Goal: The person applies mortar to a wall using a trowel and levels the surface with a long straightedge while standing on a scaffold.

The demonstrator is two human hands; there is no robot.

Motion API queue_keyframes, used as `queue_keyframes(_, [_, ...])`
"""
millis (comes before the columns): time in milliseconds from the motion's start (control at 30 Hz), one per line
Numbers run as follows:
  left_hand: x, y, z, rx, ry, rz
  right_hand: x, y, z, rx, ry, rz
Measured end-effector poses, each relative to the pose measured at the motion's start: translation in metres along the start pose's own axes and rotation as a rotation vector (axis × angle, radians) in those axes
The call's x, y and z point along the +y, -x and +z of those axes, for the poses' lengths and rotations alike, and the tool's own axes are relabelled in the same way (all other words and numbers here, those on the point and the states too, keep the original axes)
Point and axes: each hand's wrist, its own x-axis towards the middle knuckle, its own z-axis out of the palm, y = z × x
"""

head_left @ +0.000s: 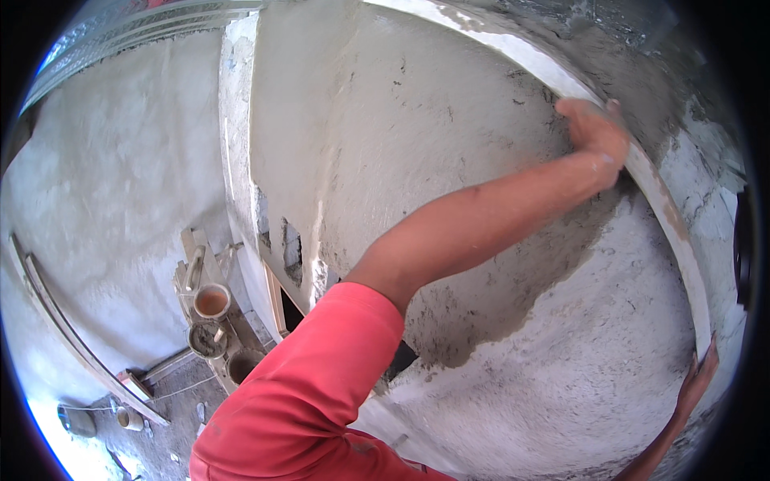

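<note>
A long pale straightedge board (674, 220) runs along the right side against the wall, looking bent in the wide picture. My left hand (597, 136) grips it partway along, the thumb and fingers on either side of its edge. Lower down at the right, my right hand (698, 377) holds the board's near end. Beside the board lies dark, wet plaster (481, 317) with a ragged lower edge. Smoother grey plaster (433, 144) covers the wall above it, while a paler rough surface (561, 361) shows below. My red-sleeved left arm crosses in front and hides part of the wall.
At the lower left, a plank platform (192, 276) bears several buckets, one a reddish bucket (212, 301). Long boards (72, 337) lean on the left wall. A white vertical strip (239, 120) marks the corner. A broken hole (291, 252) and a dark opening (290, 313) lie near my sleeve.
</note>
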Motion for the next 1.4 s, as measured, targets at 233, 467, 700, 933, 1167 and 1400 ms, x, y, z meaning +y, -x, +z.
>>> queue_keyframes(233, [-0.03,0.041,0.04,0.112,0.091,0.182,0.044,0.052,-0.006,-0.027,0.047,0.031])
queue_keyframes(467, [-0.026,0.091,0.01,0.042,-0.005,0.126,0.046,0.096,-0.012,-0.065,-0.003,0.153])
queue_keyframes(700, [-0.048,0.133,-0.083,0.096,0.102,0.066,-0.036,0.099,-0.046,-0.232,-0.072,-0.03])
queue_keyframes(933, [-0.083,0.184,-0.22,0.099,0.116,-0.041,-0.119,0.081,-0.056,-0.505,-0.206,-0.304])
queue_keyframes(1167, [-0.108,0.25,-0.324,0.358,0.317,-0.125,-0.24,0.035,-0.079,-0.733,-0.161,-0.347])
queue_keyframes(1400, [-0.125,0.296,-0.437,0.564,0.534,-0.187,-0.371,-0.052,-0.096,-0.729,-0.125,-0.72])
